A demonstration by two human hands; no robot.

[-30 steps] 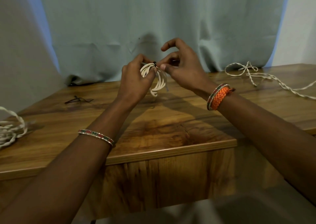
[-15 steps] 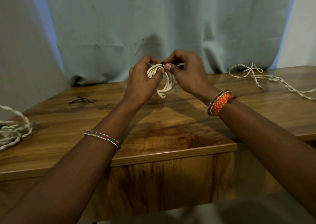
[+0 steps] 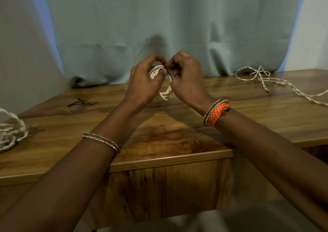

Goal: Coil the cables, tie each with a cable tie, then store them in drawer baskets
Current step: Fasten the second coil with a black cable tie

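A: Pale blue-grey curtain point(image 3: 159, 19) hangs behind a wooden counter point(image 3: 168, 139), reaching down to its far edge.

B: And the hands?

A: Both raised above the counter, close together. The left hand point(image 3: 143, 82) has its fingers curled round a coiled white cable point(image 3: 164, 91), thumb pressed against the top of the loops. The right hand point(image 3: 186, 79) is curled too, pinching a small dark cable tie point(image 3: 165, 66) at the top of the coil.

B: Where does the coil sit?

A: Held between both hands, its lower loops hanging free above the counter.

B: Anything else lying about?

A: A loose twisted white cable point(image 3: 276, 82) at the far right, another bundle point(image 3: 10, 134) at the left edge, and spare dark ties point(image 3: 81, 102) left of the hands.
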